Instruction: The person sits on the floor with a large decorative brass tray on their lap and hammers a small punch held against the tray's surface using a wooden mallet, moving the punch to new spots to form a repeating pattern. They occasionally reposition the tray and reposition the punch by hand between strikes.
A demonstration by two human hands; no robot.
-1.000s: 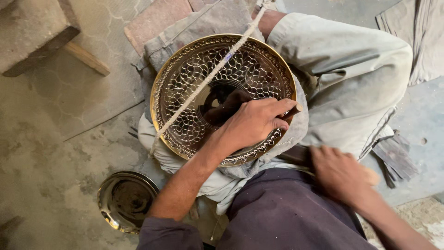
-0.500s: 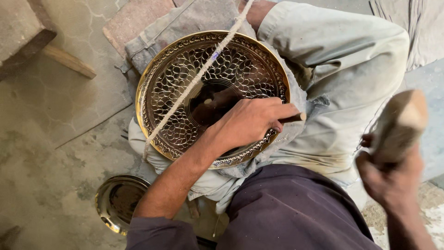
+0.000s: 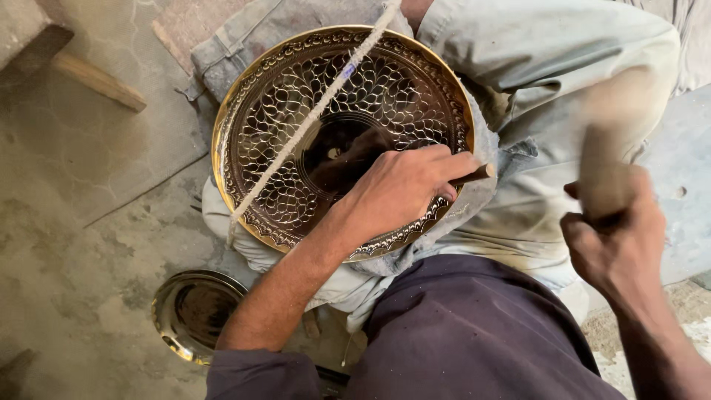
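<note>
While the brass tray [image 3: 296,96] lay tilted across the person's lap, the left hand [image 3: 404,189] rested on its lower right part, fingers curled shut round a thin rod-like tool [image 3: 474,175]. Tool's butt end poked out to the right of the knuckles; its tip was hidden under the hand, so contact point on the tray can't be confirmed. Long axis of the tool ran roughly left-right, slightly raised toward the right hand.

Right hand [image 3: 618,237] was well apart to the right of the left hand, raised, fist closed round a wooden mallet [image 3: 607,148], blurred with motion. Mallet head sat up and right of the tool's butt end. Left hand was the one on the tray; right hand nowhere near touching it.

A pale cord [image 3: 311,118] crossed the tray diagonally, up-left of the left hand. Below-left of that hand's forearm, a smaller brass dish [image 3: 194,315] sat on the floor [image 3: 89,222], which was dusty, cracked concrete. A wooden block [image 3: 96,80] lay further up-left. Pale trousers and a grey cloth [image 3: 503,159] padded the tray underneath.
</note>
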